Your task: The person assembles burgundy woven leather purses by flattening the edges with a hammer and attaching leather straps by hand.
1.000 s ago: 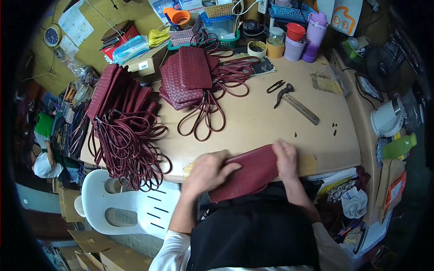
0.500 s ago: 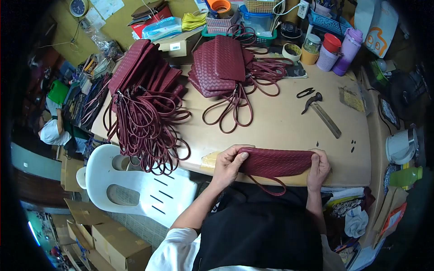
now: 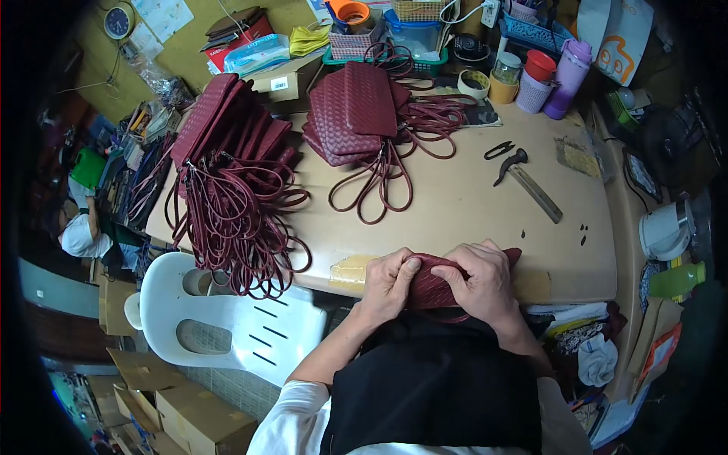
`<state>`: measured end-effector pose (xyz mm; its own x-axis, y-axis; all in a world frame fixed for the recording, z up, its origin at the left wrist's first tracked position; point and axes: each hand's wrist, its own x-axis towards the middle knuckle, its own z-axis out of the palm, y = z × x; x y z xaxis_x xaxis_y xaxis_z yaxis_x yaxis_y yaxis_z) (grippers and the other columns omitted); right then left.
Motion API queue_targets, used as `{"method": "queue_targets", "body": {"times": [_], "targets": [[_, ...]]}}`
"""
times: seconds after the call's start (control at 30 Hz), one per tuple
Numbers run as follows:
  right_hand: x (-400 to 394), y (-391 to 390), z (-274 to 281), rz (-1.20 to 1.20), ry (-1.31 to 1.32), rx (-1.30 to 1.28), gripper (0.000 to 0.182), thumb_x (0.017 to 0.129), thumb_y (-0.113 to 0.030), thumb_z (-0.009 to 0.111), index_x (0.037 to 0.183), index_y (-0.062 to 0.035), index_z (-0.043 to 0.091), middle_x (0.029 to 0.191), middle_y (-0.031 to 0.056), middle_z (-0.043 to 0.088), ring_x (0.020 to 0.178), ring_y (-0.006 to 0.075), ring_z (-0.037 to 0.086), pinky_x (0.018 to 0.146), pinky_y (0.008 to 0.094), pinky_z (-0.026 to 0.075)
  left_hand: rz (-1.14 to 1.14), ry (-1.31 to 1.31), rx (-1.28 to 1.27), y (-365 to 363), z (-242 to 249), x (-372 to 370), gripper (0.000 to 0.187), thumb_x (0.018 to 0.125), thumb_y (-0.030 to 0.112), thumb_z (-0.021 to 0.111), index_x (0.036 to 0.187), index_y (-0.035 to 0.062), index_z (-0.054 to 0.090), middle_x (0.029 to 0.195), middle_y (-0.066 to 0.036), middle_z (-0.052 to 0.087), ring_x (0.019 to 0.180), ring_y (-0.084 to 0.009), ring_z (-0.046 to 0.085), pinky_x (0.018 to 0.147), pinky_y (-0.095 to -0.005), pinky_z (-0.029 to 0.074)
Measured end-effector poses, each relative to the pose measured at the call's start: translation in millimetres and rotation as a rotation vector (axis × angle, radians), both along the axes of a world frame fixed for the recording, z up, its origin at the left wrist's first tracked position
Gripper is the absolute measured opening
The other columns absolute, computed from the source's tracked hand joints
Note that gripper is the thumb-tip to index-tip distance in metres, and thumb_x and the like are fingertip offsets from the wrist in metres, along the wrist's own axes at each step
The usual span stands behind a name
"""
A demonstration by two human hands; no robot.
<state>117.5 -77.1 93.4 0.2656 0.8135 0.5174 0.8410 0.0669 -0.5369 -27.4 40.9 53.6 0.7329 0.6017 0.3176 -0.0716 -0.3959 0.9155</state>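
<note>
A dark red woven pouch (image 3: 434, 294) is between my two hands at the table's front edge. My left hand (image 3: 390, 282) grips its left end, thumb on top. Around the upper edge, nearer the middle, my right hand (image 3: 484, 279) is closed, covering much of the pouch; its right corner sticks out beyond my knuckles. Part of its strap shows below. Further back lies a stack of similar woven pouches (image 3: 369, 102) with looped straps. Left of it a taller pile of pouches (image 3: 208, 121) has a thick bundle of straps (image 3: 235, 216) hanging over the table edge.
A hammer (image 3: 535, 189) and small pincers (image 3: 499, 150) lie on the table (image 3: 455, 201) at right. Jars, a purple bottle (image 3: 569, 80) and baskets line the back. A white chair (image 3: 235, 322) stands front left, cardboard boxes (image 3: 201, 417) below. Another person (image 3: 85, 235) sits far left.
My right hand has moved left from the pouch's right end to its middle and upper edge. The pouch, stretched flat before, is now bunched between my hands. The view has shifted slightly.
</note>
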Motion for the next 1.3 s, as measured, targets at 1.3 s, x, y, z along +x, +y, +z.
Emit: {"method": "queue_targets", "body": {"times": [1.3], "targets": [[4,1,-4,0.177,0.456,-0.095,0.025,0.095,-0.019,0.061,0.077,-0.0009,0.058,0.062,-0.0009,0.050,0.060,0.0042,0.043,0.053,0.0254,0.037,-0.287,0.064,0.058,5,19,6,0.017,0.090,0.016,0.065,0.086,-0.0010,0.063,0.070,-0.015,0.061,0.058,-0.0261,0.059,0.057,-0.0319,0.047]]}}
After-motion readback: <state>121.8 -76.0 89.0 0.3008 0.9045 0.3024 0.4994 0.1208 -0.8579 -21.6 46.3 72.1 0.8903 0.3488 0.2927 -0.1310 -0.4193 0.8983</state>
